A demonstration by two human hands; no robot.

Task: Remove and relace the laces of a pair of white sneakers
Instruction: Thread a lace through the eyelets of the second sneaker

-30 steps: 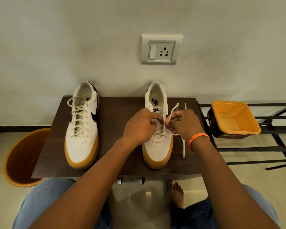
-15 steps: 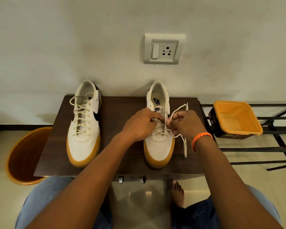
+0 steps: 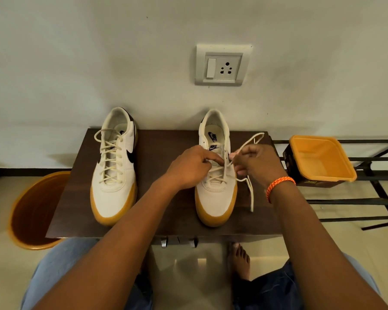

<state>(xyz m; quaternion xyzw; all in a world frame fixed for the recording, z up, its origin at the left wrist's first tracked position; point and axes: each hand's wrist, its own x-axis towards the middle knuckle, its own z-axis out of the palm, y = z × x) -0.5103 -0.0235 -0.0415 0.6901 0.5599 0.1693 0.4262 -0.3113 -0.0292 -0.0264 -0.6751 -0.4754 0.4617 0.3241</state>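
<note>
- Landmark: dark wooden table (image 3: 76,198), set against a pale wall; all places given from it.
- Off the table's left edge, on the floor: round orange bin (image 3: 35,211), partly tucked under the tabletop.
- Left part of the table: left sneaker (image 3: 113,175), white upper, gum-yellow sole, dark swoosh, toe toward the person. Fully laced; cream lace ends loop loose near the collar. No hand touches it.
- Centre of the table: left hand (image 3: 188,168), fingers curled, tips pressed onto the lace crossings of the other shoe. It appears to pinch the lace there; the grip itself is partly hidden.
- Right of centre: right sneaker (image 3: 215,193), same make, toe toward the person, heel near the wall. Only the lower eyelets are laced; the upper ones stand open, tongue label showing.
- Just right of that shoe: right hand (image 3: 255,164), fingers curled round the loose lace (image 3: 250,191), holding it raised over the table. One run arcs up toward the table's back right corner; another hangs down and trails on the tabletop beside the shoe.
- Orange braided wristband (image 3: 279,185) on the right wrist.
- Wall above the table's back edge: white switch-and-socket plate (image 3: 222,64).
- Off the table's right edge: orange tub (image 3: 320,157) resting on a black metal rack (image 3: 379,198).
- Below the table's near edge: denim-clad knees and one bare foot (image 3: 240,260) on the tiled floor.
</note>
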